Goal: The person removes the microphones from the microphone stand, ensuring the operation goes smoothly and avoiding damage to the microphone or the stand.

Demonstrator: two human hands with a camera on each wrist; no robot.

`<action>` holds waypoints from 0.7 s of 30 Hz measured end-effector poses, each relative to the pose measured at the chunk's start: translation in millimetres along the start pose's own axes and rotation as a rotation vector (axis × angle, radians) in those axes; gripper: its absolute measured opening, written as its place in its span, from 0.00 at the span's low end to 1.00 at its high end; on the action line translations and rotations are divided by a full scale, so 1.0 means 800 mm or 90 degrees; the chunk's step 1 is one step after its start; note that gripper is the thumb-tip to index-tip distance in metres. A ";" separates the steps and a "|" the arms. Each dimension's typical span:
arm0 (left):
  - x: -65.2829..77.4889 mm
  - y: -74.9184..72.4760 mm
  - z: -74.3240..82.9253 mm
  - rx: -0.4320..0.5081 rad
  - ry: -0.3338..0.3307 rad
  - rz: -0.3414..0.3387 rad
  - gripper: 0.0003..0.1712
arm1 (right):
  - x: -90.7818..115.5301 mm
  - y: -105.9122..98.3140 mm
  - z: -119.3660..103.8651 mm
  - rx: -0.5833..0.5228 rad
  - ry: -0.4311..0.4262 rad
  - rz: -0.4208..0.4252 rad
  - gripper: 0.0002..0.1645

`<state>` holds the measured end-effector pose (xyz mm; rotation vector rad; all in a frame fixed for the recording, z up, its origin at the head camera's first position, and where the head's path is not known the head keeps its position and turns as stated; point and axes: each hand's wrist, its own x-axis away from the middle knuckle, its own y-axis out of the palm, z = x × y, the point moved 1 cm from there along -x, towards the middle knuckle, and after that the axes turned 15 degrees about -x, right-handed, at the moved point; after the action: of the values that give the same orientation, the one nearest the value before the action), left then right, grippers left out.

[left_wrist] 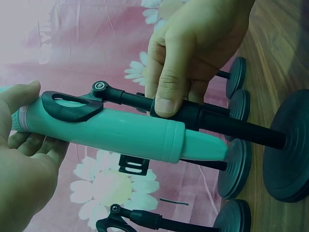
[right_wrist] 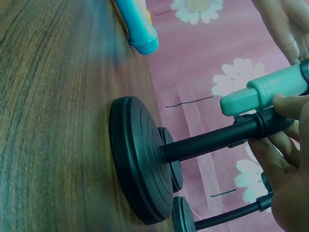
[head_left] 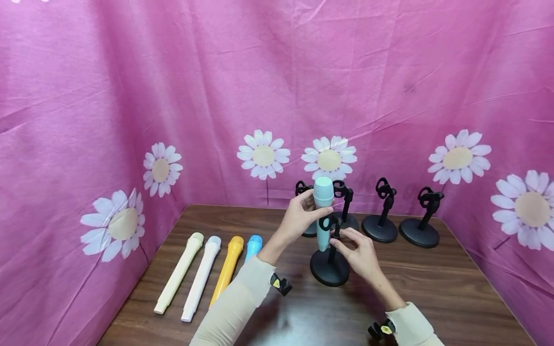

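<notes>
A mint-green microphone [head_left: 323, 192] stands upright in the clip ring of a black microphone stand [head_left: 330, 269], which rests on its round base. Just under the mesh head, my left hand [head_left: 300, 214] grips the microphone between thumb and fingers. My right hand [head_left: 358, 250] pinches the stand's pole at its collar. In the left wrist view the clip [left_wrist: 72, 107] wraps round the microphone body [left_wrist: 120, 130], and the right thumb [left_wrist: 170, 89] presses the collar. The right wrist view shows the microphone's tapered tail [right_wrist: 241, 101] beside the pole [right_wrist: 207, 141].
Several black stands [head_left: 381, 226] line the back of the wooden table [head_left: 433, 288]. At left lie a cream microphone [head_left: 179, 274], a white one [head_left: 202, 278], an orange one [head_left: 227, 269] and a blue one [head_left: 254, 246], partly behind my left arm. A pink flowered cloth [head_left: 277, 86] hangs behind.
</notes>
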<state>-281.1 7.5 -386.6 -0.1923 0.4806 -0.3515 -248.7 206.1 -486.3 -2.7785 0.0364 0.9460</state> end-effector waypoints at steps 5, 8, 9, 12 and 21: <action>0.000 -0.001 -0.001 0.000 -0.004 -0.001 0.27 | 0.001 0.000 -0.001 -0.015 0.001 -0.006 0.14; -0.001 -0.001 0.000 -0.002 -0.004 -0.003 0.27 | 0.001 -0.002 -0.002 -0.027 0.004 -0.009 0.15; -0.002 -0.001 0.000 -0.004 -0.004 -0.002 0.27 | 0.001 -0.002 -0.002 -0.030 0.005 -0.010 0.15; -0.003 -0.002 0.003 -0.008 -0.004 0.006 0.27 | -0.001 -0.004 -0.001 -0.043 0.011 -0.017 0.15; -0.012 -0.005 0.014 -0.010 -0.005 0.023 0.28 | -0.002 -0.003 -0.003 -0.037 0.015 -0.014 0.15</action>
<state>-284.4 8.5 -371.7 -0.1996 0.4788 -0.3115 -248.5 207.8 -483.1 -2.8367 -0.0189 0.9223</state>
